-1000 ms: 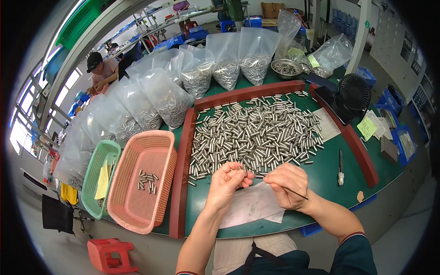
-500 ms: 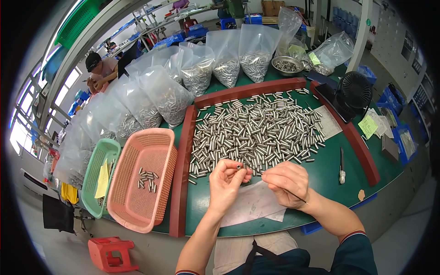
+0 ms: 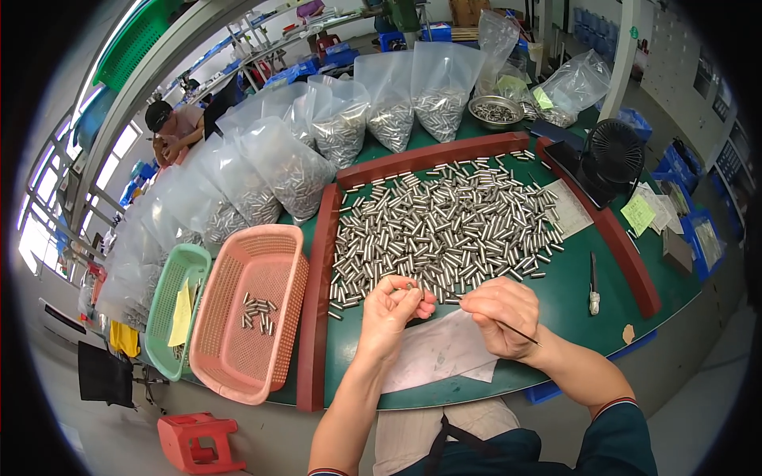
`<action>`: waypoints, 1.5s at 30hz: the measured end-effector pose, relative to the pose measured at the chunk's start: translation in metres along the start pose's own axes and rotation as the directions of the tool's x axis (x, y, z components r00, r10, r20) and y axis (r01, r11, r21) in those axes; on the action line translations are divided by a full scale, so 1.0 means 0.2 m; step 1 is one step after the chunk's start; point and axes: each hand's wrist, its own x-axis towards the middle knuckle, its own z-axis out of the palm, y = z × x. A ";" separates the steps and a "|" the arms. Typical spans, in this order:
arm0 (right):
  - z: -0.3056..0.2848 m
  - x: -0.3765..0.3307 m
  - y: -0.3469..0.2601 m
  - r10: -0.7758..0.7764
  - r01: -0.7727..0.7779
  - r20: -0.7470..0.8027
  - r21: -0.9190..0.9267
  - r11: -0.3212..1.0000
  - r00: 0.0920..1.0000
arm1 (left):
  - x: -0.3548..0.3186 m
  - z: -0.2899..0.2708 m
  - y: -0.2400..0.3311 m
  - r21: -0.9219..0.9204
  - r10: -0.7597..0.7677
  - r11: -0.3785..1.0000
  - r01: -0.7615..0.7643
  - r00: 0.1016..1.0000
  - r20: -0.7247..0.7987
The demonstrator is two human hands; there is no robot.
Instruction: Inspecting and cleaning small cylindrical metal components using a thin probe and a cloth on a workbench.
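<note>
My left hand (image 3: 389, 319) is closed, pinching a small metal cylinder (image 3: 410, 286) between thumb and fingers, just in front of the pile. To its right my right hand (image 3: 506, 319) grips a thin dark rod (image 3: 521, 334), whose back end sticks out toward the wrist; its front tip is hard to make out. Beyond both hands spreads a big pile of shiny metal cylinders (image 3: 448, 226) on the green tabletop (image 3: 556, 305). Beneath the hands lies a stained white sheet (image 3: 432, 353).
Dark red rails (image 3: 316, 317) frame the pile. At left stand a pink basket (image 3: 246, 349) with several cylinders and a green basket (image 3: 163, 329). Filled clear bags (image 3: 389, 111) line the back, beside a metal bowl (image 3: 496, 113). A black fan (image 3: 613, 152) and a slim tool (image 3: 593, 282) are at right.
My right hand has drawn slightly right, away from my left. The cylinder in my left hand has tilted, so its open end no longer faces up at me.
</note>
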 end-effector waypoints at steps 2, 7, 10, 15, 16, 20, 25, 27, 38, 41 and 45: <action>0.01 0.00 0.00 0.004 -0.004 -0.006 0.024 1.000 1.000 | 0.00 -0.01 -0.01 -0.023 -0.008 1.000 0.009 1.000 0.029; 0.00 0.00 0.00 0.015 -0.015 0.012 0.026 1.000 1.000 | 0.00 0.00 0.00 -0.020 -0.024 0.999 0.025 0.999 0.034; 0.01 0.00 0.00 0.016 -0.016 0.015 0.033 0.999 1.000 | 0.00 0.00 -0.01 -0.016 -0.028 0.999 0.028 0.999 0.032; 0.01 0.00 0.00 0.014 -0.014 0.015 0.028 0.999 1.000 | 0.00 0.01 -0.01 0.009 -0.032 0.999 0.031 0.999 0.029; 0.01 0.00 0.00 0.016 -0.017 0.018 0.030 0.999 1.000 | 0.00 0.01 -0.01 0.012 -0.026 1.000 0.026 0.999 0.026; 0.01 0.00 0.00 0.013 -0.014 0.016 0.038 0.999 1.000 | 0.00 0.00 -0.01 0.011 -0.014 1.000 0.014 1.000 0.019; 0.01 0.00 0.00 0.023 -0.024 0.036 0.022 0.999 0.999 | 0.00 0.03 -0.01 0.058 0.021 0.998 -0.022 1.000 0.023; 0.01 0.00 0.00 0.030 -0.030 0.043 0.019 0.999 0.999 | -0.01 0.05 -0.01 0.102 0.057 0.993 -0.058 0.998 0.015; 0.01 0.00 -0.03 0.019 -0.019 -0.002 0.039 0.999 1.000 | 0.00 0.03 0.02 -0.028 -0.063 0.998 0.063 0.998 -0.020; 0.01 0.00 -0.02 0.043 -0.042 -0.008 0.062 0.997 0.999 | -0.01 0.05 0.01 0.046 -0.003 0.999 0.006 0.998 -0.068; 0.01 -0.01 -0.02 0.039 -0.040 0.003 0.060 0.997 0.999 | 0.00 0.05 0.01 0.064 -0.019 0.998 0.023 0.998 -0.063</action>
